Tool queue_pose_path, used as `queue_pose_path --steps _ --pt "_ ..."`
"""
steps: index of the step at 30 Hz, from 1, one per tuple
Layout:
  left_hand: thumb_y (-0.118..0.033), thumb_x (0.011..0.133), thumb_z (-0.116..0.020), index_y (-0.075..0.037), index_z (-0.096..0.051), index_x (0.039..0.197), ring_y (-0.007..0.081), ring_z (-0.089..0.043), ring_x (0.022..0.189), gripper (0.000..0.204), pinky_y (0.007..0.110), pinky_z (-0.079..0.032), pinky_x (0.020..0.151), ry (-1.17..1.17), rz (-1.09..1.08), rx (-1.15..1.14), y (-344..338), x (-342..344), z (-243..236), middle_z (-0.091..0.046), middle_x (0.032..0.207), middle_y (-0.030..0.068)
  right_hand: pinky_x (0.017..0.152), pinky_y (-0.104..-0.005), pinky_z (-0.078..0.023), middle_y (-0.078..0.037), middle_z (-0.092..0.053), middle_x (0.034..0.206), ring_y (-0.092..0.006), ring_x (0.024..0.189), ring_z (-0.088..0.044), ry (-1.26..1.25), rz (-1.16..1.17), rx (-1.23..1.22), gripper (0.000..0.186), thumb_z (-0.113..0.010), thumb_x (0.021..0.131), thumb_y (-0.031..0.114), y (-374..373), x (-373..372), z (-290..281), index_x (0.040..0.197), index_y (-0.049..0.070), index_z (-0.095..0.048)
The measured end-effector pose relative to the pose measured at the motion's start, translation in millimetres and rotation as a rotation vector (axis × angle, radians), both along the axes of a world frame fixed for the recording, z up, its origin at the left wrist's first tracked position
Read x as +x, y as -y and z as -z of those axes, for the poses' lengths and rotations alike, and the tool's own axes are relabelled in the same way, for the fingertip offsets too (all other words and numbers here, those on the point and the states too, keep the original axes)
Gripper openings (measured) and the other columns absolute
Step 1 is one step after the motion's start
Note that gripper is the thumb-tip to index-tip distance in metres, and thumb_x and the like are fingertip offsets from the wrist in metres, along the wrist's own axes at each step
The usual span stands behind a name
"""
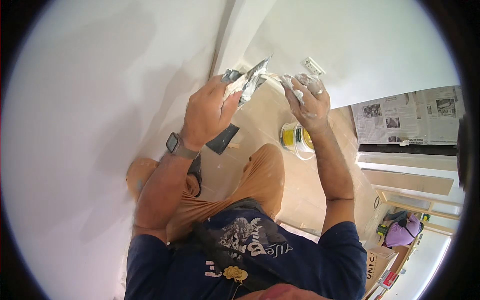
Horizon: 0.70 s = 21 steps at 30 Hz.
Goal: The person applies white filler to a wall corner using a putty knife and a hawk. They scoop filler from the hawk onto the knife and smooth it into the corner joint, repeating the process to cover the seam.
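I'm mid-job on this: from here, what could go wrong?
The white paste on the scraper in the left hand could drop onto the trousers or floor below. The right hand is smeared with paste too, so anything it grips might slip. The yellow-and-white bucket stands near the right knee and might get knocked if that leg shifts.

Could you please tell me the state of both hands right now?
Left hand: closed, holding a smeared blade.
Right hand: fingers curled; whether it holds anything cannot be told.
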State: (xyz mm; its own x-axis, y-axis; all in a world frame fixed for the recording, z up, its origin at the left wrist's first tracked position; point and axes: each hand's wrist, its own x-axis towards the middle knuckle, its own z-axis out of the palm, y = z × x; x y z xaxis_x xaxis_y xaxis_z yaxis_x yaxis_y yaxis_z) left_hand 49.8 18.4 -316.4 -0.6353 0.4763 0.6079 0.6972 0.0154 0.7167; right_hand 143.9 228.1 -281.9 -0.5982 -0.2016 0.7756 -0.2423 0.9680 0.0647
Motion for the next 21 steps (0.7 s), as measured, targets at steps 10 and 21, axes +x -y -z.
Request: queue_pose_path --steps 10,21 --pt "-0.014 0.086 -0.052 0.004 -0.055 0.091 0.0396 -0.053 0.070 0.018 0.040 -0.044 0.061 0.080 -0.010 0.001 0.0 -5.5 10.2 -0.054 0.081 0.0196 0.068 -0.0377 -0.049 -0.015 -0.060 0.093 -0.0305 0.082 -0.059 0.012 0.175 0.126 0.019 -0.064 0.077 0.002 14.1 -29.9 -147.3 0.095 0.002 -0.063" --pt "-0.015 0.086 -0.052 0.003 -0.050 0.081 0.0372 -0.050 0.066 0.019 0.043 -0.040 0.058 0.083 -0.011 0.147 -1.7 -3.1 -0.7 -0.048 0.075 0.0180 0.060 -0.0321 -0.047 -0.013 -0.061 0.073 -0.0173 0.064 -0.057 0.263 0.353 0.265 0.022 -0.057 0.083 0.013 87.2 -115.8 -314.0 0.098 -0.002 -0.064"
